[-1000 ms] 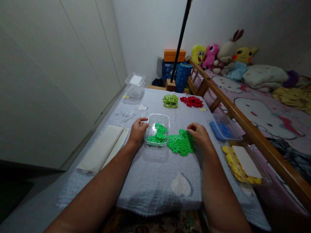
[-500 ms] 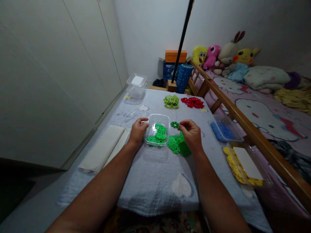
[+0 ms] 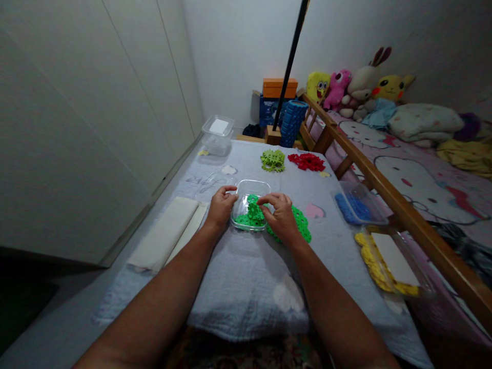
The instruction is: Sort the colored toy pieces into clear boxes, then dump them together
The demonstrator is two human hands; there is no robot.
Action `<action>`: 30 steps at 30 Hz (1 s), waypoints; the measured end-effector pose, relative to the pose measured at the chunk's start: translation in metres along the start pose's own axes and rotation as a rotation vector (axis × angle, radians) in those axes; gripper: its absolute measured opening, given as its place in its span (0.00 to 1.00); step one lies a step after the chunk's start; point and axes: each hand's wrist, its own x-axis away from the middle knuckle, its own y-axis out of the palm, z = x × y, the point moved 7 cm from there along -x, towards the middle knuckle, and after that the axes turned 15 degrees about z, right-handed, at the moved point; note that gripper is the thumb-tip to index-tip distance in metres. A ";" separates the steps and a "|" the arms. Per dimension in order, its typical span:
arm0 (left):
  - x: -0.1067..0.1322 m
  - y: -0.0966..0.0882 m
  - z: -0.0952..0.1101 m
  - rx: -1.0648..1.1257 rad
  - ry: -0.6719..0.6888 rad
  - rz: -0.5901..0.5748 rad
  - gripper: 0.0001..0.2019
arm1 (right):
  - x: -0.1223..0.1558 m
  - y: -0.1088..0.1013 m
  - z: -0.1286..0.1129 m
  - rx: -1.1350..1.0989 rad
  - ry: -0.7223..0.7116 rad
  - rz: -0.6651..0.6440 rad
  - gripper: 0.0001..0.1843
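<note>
Clear square plastic box [image 3: 242, 206] holds green flower-shaped plastic pieces [image 3: 253, 212]; left hand [image 3: 220, 208] grips its rim; right hand [image 3: 282, 215] above, whether gripping, I cannot tell.

Can read no text with certainty. Notice script-like lettering [image 3: 197, 180] on the tablecloth [image 3: 249, 282], too faint to spell out, and light print on the blue box [image 3: 266, 110] below the orange box [image 3: 280, 87], too small to decipher. Can make out no writing on the white label [image 3: 219, 126] of the far clear tub [image 3: 217, 146].
</note>
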 end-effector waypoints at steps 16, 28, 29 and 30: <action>0.002 0.000 0.005 -0.014 0.013 0.009 0.20 | -0.011 -0.066 0.071 0.107 0.149 -0.088 0.07; -0.005 -0.003 -0.001 -0.036 0.034 -0.003 0.21 | 0.031 -0.036 0.066 0.425 0.016 -0.414 0.16; -0.006 -0.003 -0.001 -0.037 0.030 -0.005 0.21 | 0.032 -0.036 0.067 0.420 0.018 -0.411 0.15; -0.006 -0.003 -0.002 -0.038 0.024 -0.006 0.21 | 0.031 -0.036 0.068 0.412 0.019 -0.407 0.15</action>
